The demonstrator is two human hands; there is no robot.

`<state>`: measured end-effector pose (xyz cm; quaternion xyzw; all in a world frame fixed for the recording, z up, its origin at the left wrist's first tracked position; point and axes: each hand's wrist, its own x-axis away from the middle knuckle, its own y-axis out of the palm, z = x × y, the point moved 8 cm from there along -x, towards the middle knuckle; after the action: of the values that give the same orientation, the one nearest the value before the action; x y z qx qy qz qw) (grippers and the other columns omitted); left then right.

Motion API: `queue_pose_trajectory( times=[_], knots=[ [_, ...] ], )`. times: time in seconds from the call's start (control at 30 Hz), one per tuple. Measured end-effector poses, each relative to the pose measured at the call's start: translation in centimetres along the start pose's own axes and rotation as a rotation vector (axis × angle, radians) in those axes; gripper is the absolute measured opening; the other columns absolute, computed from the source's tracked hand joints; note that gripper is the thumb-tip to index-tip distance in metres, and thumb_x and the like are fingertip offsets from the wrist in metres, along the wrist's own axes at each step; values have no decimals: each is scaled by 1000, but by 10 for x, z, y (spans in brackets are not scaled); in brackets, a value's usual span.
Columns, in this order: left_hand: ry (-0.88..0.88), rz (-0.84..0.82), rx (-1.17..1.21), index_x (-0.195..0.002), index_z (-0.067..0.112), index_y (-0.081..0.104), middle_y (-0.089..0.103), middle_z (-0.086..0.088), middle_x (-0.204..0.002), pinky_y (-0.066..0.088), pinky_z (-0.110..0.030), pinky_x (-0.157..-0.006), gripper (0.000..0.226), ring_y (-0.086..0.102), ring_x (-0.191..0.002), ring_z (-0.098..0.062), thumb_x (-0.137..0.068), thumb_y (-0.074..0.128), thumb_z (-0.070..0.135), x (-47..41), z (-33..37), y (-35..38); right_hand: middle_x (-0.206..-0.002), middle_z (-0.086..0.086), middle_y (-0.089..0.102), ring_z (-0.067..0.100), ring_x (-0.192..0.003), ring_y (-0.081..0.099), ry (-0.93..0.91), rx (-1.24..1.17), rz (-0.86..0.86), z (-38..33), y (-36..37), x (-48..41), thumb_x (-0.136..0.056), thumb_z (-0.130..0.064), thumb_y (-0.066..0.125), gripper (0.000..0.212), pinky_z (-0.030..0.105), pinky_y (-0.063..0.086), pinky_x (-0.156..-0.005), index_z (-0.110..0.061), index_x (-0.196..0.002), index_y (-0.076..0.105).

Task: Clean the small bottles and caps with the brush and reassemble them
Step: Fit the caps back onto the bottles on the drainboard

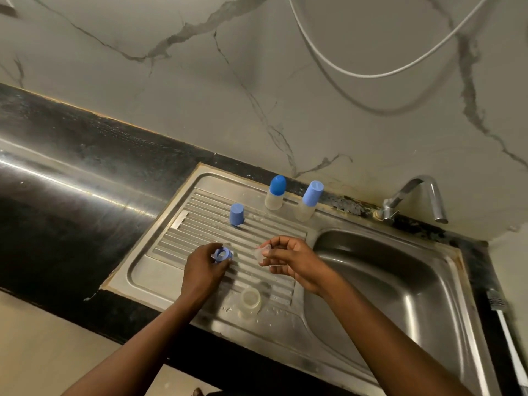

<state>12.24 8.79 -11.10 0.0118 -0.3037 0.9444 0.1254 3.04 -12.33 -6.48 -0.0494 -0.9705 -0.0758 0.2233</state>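
My left hand (204, 265) pinches a small blue ring-shaped cap part (222, 254) over the ribbed steel drainboard (171, 241). My right hand (294, 260) pinches a small clear plastic piece (261, 252) just to the right of it. An open clear bottle (250, 301) stands on the drainboard below both hands. A loose blue cap (236, 214) stands further back. Two capped bottles stand at the rear edge, one with a rounded blue cap (275, 192) and one with a flat-topped blue cap (310, 201). The brush (508, 335), white-handled, lies on the counter at far right.
The steel sink basin (400, 290) lies to the right of the drainboard, with a tap (414, 198) behind it. Black countertop (71, 172) stretches to the left. A white cable (357, 72) hangs on the marble wall.
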Motion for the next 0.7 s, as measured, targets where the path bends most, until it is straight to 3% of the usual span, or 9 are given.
queue_pose_trajectory(
  times=[0.07, 0.17, 0.33, 0.43, 0.53, 0.6, 0.7],
  knots=[
    [-10, -18, 101, -115, 26, 77, 75, 12, -105, 57, -29, -78, 31, 70, -89, -4, -86, 87, 31, 5, 13, -1, -122, 12, 74, 22, -98, 69, 9, -6, -8, -1, 0, 3, -94, -17, 74, 17, 37, 52, -85, -15, -111, 74],
    [-53, -78, 299, -114, 27, 80, 80, 11, -103, 63, -37, -86, 27, 75, -92, -4, -88, 86, 33, 16, 30, 0, -122, 10, 74, 18, -96, 66, 2, -8, -8, -6, 3, 8, -96, -23, 72, 23, 35, 51, -83, -18, -118, 73],
    [-72, -140, 496, -121, 20, 79, 81, -1, -101, 62, -41, -93, 26, 77, -96, -19, -96, 77, 29, 35, 58, -3, -103, 13, 69, 18, -89, 66, -22, -48, 17, -18, 6, 14, -96, -26, 74, 35, 32, 54, -81, -11, -125, 62],
    [-173, -210, 786, -119, 8, 77, 80, -13, -108, 62, -40, -96, 22, 76, -100, -28, -102, 68, 19, 41, 70, -2, -98, 12, 67, 19, -89, 65, -32, -60, -6, -24, 10, 19, -99, -27, 71, 34, 31, 55, -82, -5, -123, 63],
    [-359, -243, 1078, -112, -5, 75, 77, -24, -109, 64, -37, -92, 21, 76, -94, -29, -101, 65, 11, 47, 72, 5, -101, 10, 73, 21, -94, 68, -32, -78, -79, -31, 20, 28, -98, -23, 71, 34, 34, 57, -91, -4, -126, 65],
    [-392, -263, 1144, -116, -8, 73, 76, -25, -114, 63, -37, -92, 24, 75, -100, -33, -102, 63, 9, 50, 74, 8, -109, 12, 77, 25, -102, 73, -45, -37, -110, -36, 24, 34, -92, -14, 76, 36, 36, 58, -98, -6, -126, 66],
    [-386, -282, 1156, -120, -8, 72, 75, -26, -118, 62, -39, -95, 26, 73, -105, -35, -103, 62, 9, 54, 76, 9, -113, 16, 77, 30, -110, 73, -112, 117, -99, -41, 25, 37, -89, -9, 79, 33, 36, 60, -96, -10, -121, 72]
  ],
)
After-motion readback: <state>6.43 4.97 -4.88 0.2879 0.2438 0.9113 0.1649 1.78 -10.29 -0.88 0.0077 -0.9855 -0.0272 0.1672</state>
